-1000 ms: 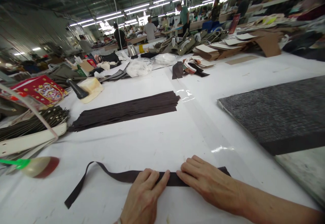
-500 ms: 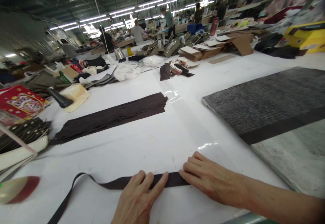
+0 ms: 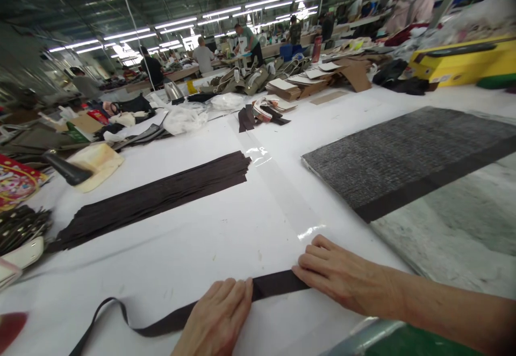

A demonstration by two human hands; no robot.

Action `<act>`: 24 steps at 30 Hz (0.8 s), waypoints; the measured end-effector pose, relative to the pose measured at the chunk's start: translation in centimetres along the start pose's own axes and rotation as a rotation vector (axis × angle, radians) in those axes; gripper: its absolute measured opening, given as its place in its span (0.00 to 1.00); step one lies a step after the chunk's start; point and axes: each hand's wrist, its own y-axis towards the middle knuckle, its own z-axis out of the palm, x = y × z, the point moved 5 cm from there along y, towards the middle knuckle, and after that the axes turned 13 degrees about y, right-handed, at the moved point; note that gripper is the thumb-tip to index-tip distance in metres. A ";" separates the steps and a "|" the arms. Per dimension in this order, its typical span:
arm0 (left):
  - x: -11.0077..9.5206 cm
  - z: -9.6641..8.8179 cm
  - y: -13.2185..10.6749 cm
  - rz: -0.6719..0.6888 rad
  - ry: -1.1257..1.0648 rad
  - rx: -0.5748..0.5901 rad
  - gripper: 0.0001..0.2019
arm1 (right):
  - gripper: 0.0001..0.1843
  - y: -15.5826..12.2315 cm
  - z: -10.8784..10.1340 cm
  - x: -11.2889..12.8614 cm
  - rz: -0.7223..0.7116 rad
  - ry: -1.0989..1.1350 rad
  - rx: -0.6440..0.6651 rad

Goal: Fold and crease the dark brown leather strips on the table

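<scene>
A long dark fabric strip (image 3: 278,285) runs across the white table at the near edge. My left hand (image 3: 221,315) presses on its middle, fingers close together and tips bent down onto the cloth. At the strip's right end my right hand (image 3: 334,275) is closed over it, fingers curled and thumb side hidden. Between the two hands a short stretch of strip lies flat. To the left of my left hand it rises in a loose wavy loop and leaves the view at the bottom.
A stack of dark strips (image 3: 161,194) lies beyond my hands. On the right is a grey textured mat (image 3: 415,154) with a dark band along it. A black-handled tool (image 3: 68,168) rests on a cream block (image 3: 97,165). Cardboard pieces (image 3: 290,87) and a yellow box (image 3: 455,63) stand farther back.
The view has turned right, so the table's things sit farther left. My left hand's fingers have drawn together, and more strip shows between my hands. The loose loop has sunk lower.
</scene>
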 end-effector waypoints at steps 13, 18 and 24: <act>-0.2 -0.2 2.0 0.005 -0.065 0.034 0.31 | 0.17 -1.8 -0.4 -0.6 0.009 -0.025 0.007; -0.1 -0.4 1.9 0.002 -0.056 0.012 0.29 | 0.17 -2.4 -0.9 -0.6 0.006 -0.020 -0.021; -0.1 -0.1 1.7 0.009 -0.026 -0.015 0.26 | 0.18 -3.2 -1.0 -0.7 0.064 -0.020 0.022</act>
